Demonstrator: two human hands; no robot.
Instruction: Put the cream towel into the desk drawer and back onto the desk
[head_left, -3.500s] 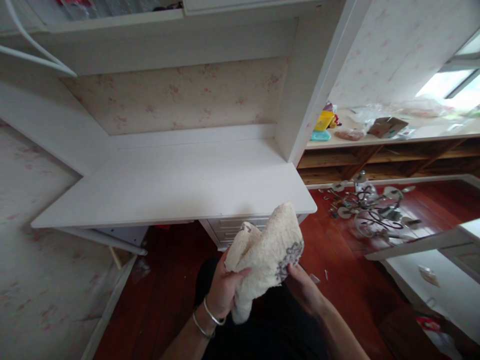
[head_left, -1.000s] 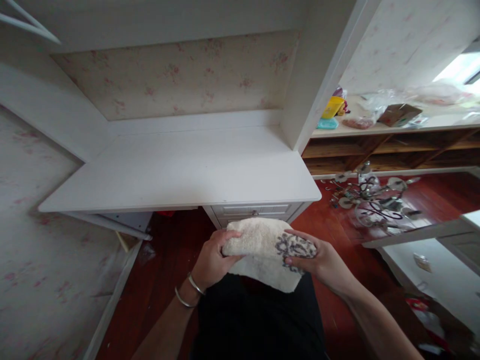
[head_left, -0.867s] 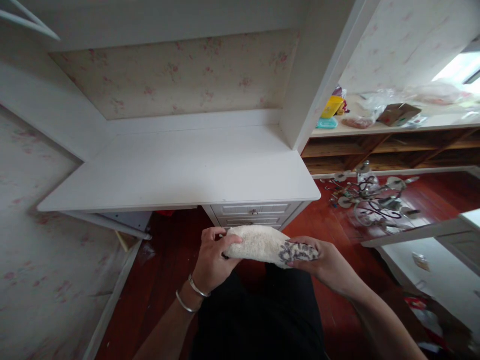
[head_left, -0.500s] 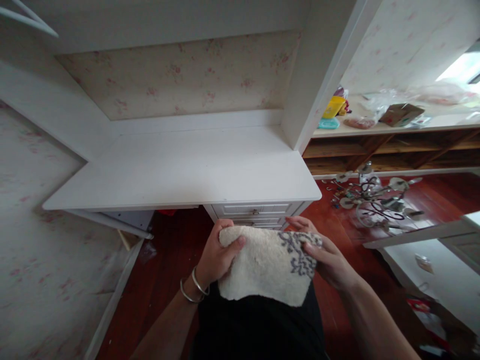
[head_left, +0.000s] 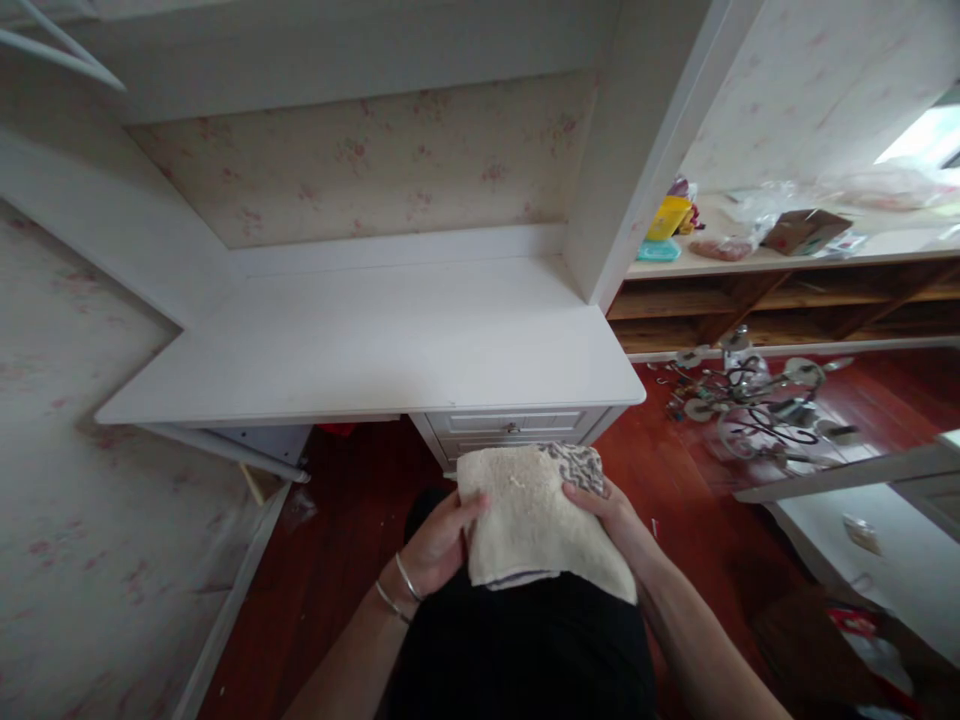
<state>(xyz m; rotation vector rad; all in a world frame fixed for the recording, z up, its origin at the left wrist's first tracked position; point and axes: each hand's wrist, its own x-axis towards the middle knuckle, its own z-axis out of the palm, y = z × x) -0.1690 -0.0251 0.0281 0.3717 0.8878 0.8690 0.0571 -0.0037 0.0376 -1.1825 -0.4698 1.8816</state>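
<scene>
Between my two hands I hold a folded cream towel (head_left: pixel 529 520) with a grey pattern at its upper right corner. My left hand (head_left: pixel 439 545) grips its left edge, thumb on top and fingers hidden underneath. On the right side, my right hand (head_left: pixel 619 520) is closed on it, with the thumb pressed near the patterned part and the other fingers behind. The towel hangs over my dark clothing, in front of the white desk (head_left: pixel 405 340) and its drawers (head_left: pixel 514 425).
A chandelier (head_left: pixel 780 405) lies on the red wooden floor at right. Behind it is a low shelf (head_left: pixel 795 290) topped with a yellow container (head_left: pixel 667 217), a cardboard box (head_left: pixel 806 232) and plastic bags. White furniture (head_left: pixel 832 520) stands at lower right.
The towel is now folded smaller, and its patterned part shows less. My right hand has moved inward to the left; my left hand sits slightly lower.
</scene>
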